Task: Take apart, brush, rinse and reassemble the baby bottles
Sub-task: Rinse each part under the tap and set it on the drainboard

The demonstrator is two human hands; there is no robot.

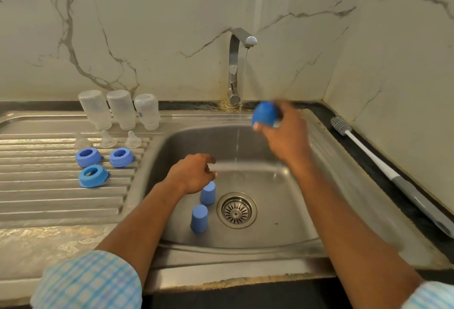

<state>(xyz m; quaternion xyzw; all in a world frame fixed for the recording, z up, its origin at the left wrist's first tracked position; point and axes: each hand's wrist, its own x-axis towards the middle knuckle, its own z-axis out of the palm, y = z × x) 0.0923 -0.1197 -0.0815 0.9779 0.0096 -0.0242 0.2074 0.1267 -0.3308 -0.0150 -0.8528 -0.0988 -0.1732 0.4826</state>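
My right hand [285, 134] grips a blue bottle cap [264, 113] over the back right of the sink basin [282, 210], just right of the running water. My left hand [194, 172] hovers over the basin with loosely curled fingers and holds nothing. Two more blue caps [207, 193] [199, 218] stand upside down on the basin floor, left of the drain. On the draining board, three clear bottles [120, 109] stand inverted, three clear teats [108, 139] lie in front of them, and three blue collar rings [93, 175] sit nearer me.
The tap [235, 62] runs a thin stream into the basin. A bottle brush [383, 161] with a white and grey handle lies on the dark counter at the right. The drain strainer [236, 210] sits mid-basin. Marble walls close the back and right.
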